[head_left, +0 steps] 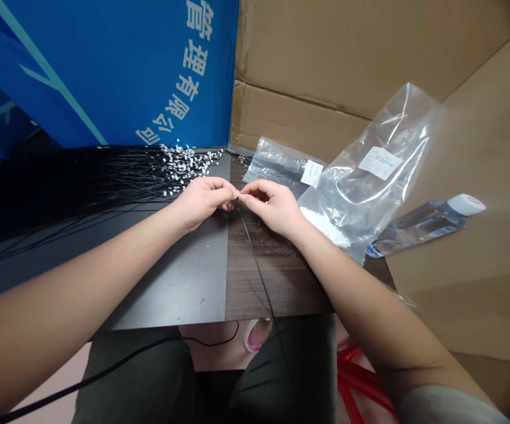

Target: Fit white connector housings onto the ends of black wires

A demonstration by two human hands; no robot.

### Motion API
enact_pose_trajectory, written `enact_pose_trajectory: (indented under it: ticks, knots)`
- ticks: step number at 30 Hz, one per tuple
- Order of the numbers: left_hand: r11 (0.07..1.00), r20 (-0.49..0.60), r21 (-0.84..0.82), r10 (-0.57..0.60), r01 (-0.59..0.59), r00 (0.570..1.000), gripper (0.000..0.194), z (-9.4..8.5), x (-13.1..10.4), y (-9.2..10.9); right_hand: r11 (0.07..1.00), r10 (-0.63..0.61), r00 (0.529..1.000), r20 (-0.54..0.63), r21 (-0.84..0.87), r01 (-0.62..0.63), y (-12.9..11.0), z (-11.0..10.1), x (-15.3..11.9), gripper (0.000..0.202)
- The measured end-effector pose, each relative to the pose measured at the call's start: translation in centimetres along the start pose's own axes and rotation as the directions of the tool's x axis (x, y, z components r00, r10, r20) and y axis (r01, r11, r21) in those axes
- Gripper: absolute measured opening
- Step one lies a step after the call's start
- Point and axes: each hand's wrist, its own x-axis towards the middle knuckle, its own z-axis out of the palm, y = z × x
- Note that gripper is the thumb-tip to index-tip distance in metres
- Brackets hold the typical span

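Note:
My left hand and my right hand meet fingertip to fingertip above the table, both pinched. Between them is the upper end of a thin black wire, which hangs down past the table edge over my lap. A tiny piece at the fingertips is too small to make out. Left of my hands lies a big bundle of black wires with small white ends. A clear bag with small white pieces lies beside my right wrist.
A flat labelled bag lies behind my right hand. A clear bottle lies at the right. A blue panel and cardboard stand behind the table. A black cable crosses below the table edge.

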Motion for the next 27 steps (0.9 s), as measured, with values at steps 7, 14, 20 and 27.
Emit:
enact_pose_trajectory:
  ticks: [7, 14, 20, 27]
  knots:
    - [0.998, 0.017, -0.065, -0.017, 0.018, 1.000, 0.016, 0.16, -0.11, -0.01, 1.000, -0.004, 0.996, -0.086, 0.002, 0.005, -0.28, -0.24, 0.19, 0.013]
    - [1.000, 0.048, -0.011, -0.003, 0.004, 0.999, 0.020, 0.31, -0.47, 0.34, 0.998, -0.022, 0.991, -0.134, 0.048, 0.029, 0.43, 0.06, 0.48, 0.014]
    - [1.000, 0.014, 0.022, 0.012, -0.012, 1.000, 0.016, 0.23, -0.40, 0.08, 0.997, -0.013, 0.991, -0.132, 0.074, 0.023, 0.33, 0.07, 0.41, 0.016]
    - [0.997, 0.038, 0.076, 0.028, -0.031, 0.999, 0.017, 0.29, -0.49, 0.28, 0.987, 0.064, 0.998, 0.011, 0.150, -0.065, 0.34, -0.76, 0.82, 0.022]
